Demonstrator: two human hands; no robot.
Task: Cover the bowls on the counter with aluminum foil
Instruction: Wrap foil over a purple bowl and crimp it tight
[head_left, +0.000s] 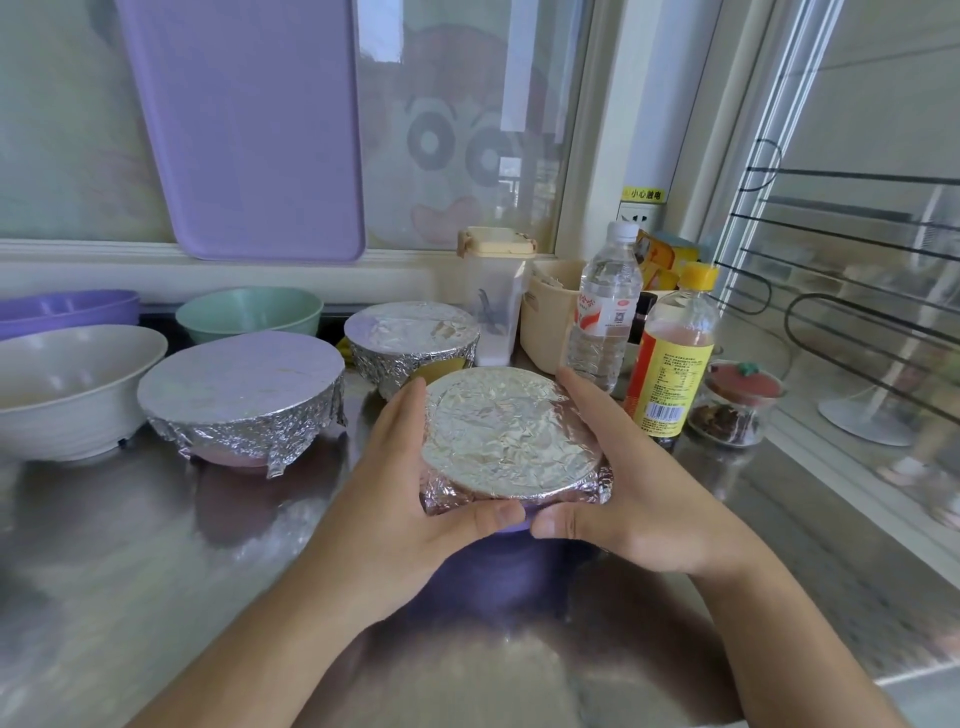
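I see both hands cupped around the foil-covered purple bowl above the steel desk; the left hand wraps its left side, the right hand its right, fingers curled against the foil, thumbs meeting at its near edge; left of that bowl sits a larger foil-covered bowl, behind it another foil-wrapped bowl; farther left sit an uncovered white bowl and green bowl.
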